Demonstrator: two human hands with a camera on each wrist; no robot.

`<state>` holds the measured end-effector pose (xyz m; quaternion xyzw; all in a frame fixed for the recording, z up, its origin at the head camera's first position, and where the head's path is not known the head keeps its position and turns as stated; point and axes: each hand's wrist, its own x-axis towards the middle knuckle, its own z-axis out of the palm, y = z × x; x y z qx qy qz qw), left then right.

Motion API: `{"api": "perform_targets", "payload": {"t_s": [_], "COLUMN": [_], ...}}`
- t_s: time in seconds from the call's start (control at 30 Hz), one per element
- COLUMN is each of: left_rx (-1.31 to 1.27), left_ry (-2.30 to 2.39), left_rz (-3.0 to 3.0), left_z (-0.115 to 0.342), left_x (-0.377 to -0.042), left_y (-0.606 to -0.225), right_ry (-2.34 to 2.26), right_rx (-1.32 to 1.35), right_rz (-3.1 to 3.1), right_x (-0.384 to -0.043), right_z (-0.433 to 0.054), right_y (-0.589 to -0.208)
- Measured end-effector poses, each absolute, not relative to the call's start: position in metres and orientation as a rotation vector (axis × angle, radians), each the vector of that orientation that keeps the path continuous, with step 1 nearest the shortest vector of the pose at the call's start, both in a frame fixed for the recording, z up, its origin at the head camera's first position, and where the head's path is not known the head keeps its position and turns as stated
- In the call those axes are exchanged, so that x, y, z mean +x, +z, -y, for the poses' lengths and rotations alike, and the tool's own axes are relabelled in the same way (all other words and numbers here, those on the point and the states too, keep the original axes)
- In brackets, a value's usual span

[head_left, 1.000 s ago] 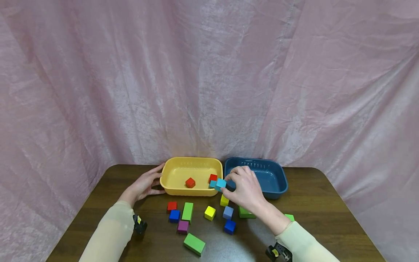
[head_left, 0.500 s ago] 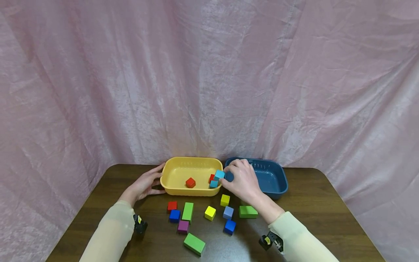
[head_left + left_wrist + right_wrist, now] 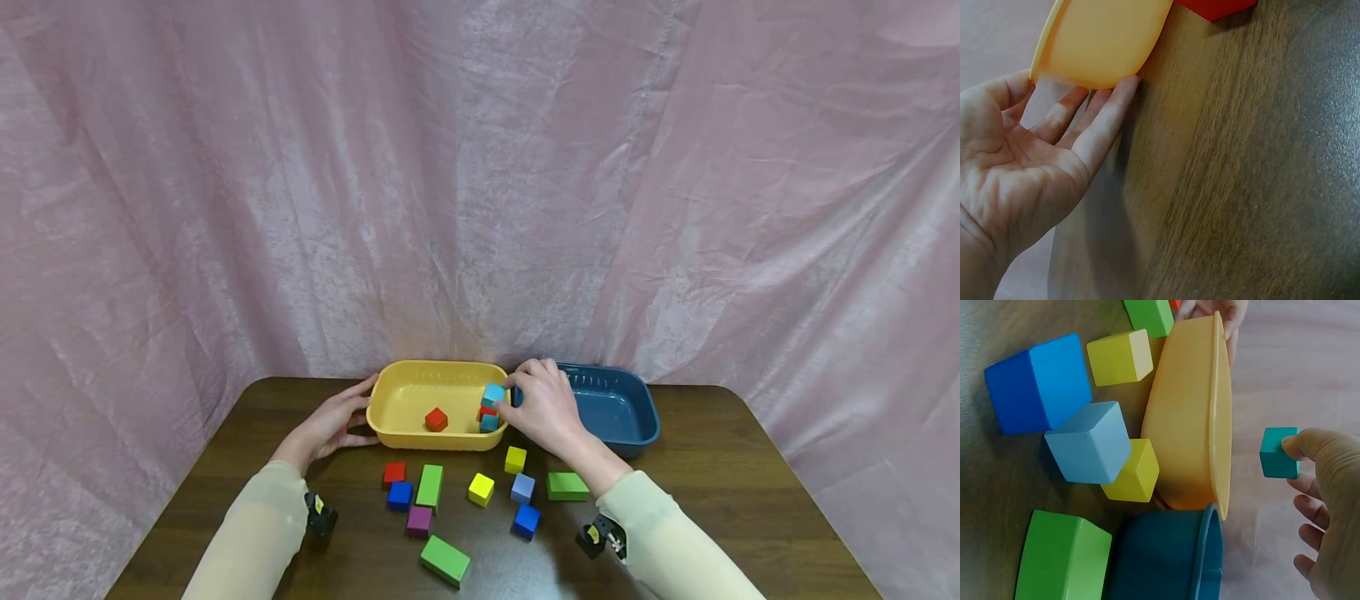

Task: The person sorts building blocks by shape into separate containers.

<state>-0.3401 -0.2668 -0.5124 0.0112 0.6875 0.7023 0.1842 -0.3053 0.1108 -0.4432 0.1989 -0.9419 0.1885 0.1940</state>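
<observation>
My right hand [image 3: 546, 408] pinches a light blue cube [image 3: 492, 394] between thumb and fingers, over the right end of the yellow tray [image 3: 431, 437]. In the right wrist view this cube [image 3: 1277, 456] is held clear above the tray rim. Below it, a red cube [image 3: 487, 413] and another light blue cube [image 3: 489, 425] lie in the tray's right end; a second red block [image 3: 436, 419] lies nearer the middle. My left hand [image 3: 332, 425] touches the tray's left end with fairly straight fingers, the thumb at the rim, as the left wrist view shows.
A blue tray [image 3: 643, 429] stands against the yellow one on the right. In front lie yellow cubes [image 3: 482, 488], blue cubes [image 3: 527, 522], a paler blue cube [image 3: 522, 488], a purple cube [image 3: 419, 522], a red cube [image 3: 393, 474] and green blocks [image 3: 445, 560]. A pink curtain [image 3: 465, 208] hangs behind.
My right hand has carried the light blue cube left and farther back, from the yellow tray's near right corner to over its right end. The left hand has stayed in place.
</observation>
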Motion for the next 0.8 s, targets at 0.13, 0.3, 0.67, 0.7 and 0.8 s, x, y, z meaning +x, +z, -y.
{"api": "perform_targets", "payload": {"t_s": [0.13,0.3,0.67,0.7,0.8], "left_rx": [0.026,0.025,0.022,0.022,0.023], "left_ry": [1.982,1.983,1.975,1.975,1.975], "left_rz": [-1.935,-1.935,-1.936,-1.936,-1.937], "left_z": [0.267,0.267,0.266,0.266,0.266], "left_x": [-0.340,-0.341,-0.341,-0.341,-0.340], "left_y": [-0.512,-0.512,-0.511,-0.511,-0.510], "right_ry": [0.521,0.510,0.471,0.465,0.437], "right_rx": [0.557,0.555,0.566,0.566,0.559], "right_rz": [2.664,2.693,2.731,2.734,2.750], "right_x": [-0.311,-0.316,-0.326,-0.327,-0.329], "right_z": [-0.106,-0.100,-0.086,-0.085,-0.082], "right_y": [-0.444,-0.446,-0.453,-0.453,-0.455]}}
